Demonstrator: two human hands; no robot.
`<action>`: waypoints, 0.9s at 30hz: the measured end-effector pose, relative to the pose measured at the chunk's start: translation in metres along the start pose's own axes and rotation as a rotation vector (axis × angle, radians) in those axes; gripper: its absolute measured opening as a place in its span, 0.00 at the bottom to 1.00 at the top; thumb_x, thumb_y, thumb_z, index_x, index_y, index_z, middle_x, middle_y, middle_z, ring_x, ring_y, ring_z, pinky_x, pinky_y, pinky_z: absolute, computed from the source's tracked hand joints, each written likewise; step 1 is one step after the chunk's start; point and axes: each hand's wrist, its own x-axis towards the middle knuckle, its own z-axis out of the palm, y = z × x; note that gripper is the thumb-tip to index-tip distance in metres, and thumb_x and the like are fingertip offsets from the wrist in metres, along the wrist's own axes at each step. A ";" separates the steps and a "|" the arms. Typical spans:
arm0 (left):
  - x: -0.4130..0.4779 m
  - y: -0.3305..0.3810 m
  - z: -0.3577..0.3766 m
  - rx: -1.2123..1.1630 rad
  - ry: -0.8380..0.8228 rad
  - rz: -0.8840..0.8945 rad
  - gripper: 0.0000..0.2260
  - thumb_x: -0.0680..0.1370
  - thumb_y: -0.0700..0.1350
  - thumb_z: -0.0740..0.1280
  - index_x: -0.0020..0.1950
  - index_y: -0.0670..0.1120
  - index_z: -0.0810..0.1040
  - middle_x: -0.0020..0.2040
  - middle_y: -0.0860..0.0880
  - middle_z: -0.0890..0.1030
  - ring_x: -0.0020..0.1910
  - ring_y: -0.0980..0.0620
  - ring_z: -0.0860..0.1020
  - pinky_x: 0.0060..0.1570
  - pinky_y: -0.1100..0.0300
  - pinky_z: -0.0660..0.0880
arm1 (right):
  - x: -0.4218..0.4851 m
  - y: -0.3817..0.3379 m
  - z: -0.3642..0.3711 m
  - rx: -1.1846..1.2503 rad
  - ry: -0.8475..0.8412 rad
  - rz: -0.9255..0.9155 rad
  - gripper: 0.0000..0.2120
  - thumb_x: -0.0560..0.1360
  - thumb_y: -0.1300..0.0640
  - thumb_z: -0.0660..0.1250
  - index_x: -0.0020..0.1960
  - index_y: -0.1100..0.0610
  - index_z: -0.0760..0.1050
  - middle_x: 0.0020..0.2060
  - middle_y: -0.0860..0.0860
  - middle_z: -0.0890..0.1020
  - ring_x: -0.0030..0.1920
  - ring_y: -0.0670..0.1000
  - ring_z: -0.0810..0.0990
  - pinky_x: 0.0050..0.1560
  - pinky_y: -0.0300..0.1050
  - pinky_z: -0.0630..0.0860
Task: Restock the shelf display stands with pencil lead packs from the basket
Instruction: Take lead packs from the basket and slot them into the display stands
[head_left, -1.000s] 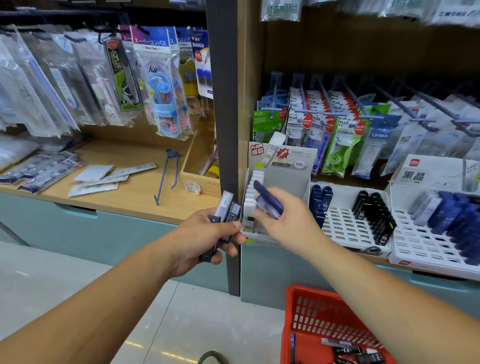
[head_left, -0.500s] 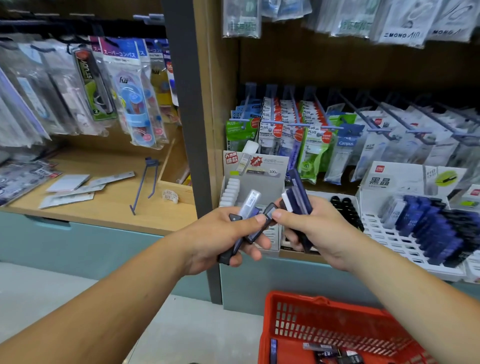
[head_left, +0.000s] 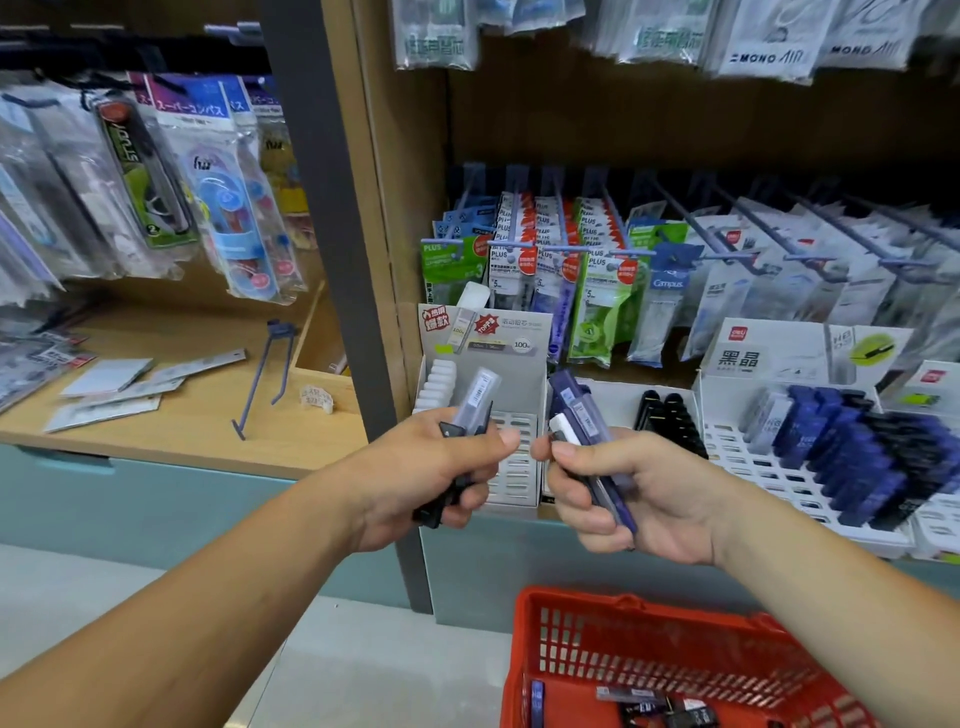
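Head view: the left hand (head_left: 431, 478) grips clear and black lead packs (head_left: 477, 399). The right hand (head_left: 623, 499) grips dark blue lead packs (head_left: 581, 410). Both hands are in front of the grey display stand (head_left: 517, 486) at the shelf's front edge, hiding part of it. More packs (head_left: 631, 693) lie in the red basket (head_left: 623, 603) below.

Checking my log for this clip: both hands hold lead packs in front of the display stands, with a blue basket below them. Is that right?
Not quite. The basket is red, not blue, as the head view shows. The rest stands: the left hand and right hand each hold lead packs before the display stands.
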 end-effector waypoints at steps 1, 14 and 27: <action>0.001 0.000 0.002 0.013 0.008 0.008 0.11 0.80 0.48 0.72 0.44 0.50 0.70 0.33 0.48 0.63 0.28 0.52 0.64 0.32 0.58 0.56 | 0.000 0.000 -0.002 0.017 -0.043 0.003 0.23 0.67 0.54 0.81 0.54 0.59 0.73 0.32 0.54 0.70 0.26 0.50 0.66 0.24 0.38 0.62; 0.000 -0.006 0.003 -0.078 -0.031 0.013 0.11 0.81 0.49 0.71 0.48 0.42 0.79 0.34 0.47 0.72 0.29 0.51 0.69 0.29 0.60 0.66 | 0.008 0.000 0.000 0.147 -0.018 -0.113 0.26 0.61 0.56 0.86 0.55 0.61 0.83 0.41 0.57 0.79 0.35 0.52 0.76 0.23 0.40 0.66; 0.005 0.003 0.023 0.077 0.107 0.120 0.11 0.79 0.53 0.73 0.46 0.46 0.80 0.29 0.51 0.68 0.29 0.51 0.59 0.26 0.62 0.60 | -0.005 -0.001 0.002 -0.062 -0.099 -0.002 0.09 0.73 0.59 0.74 0.44 0.62 0.75 0.36 0.56 0.75 0.26 0.49 0.70 0.24 0.39 0.63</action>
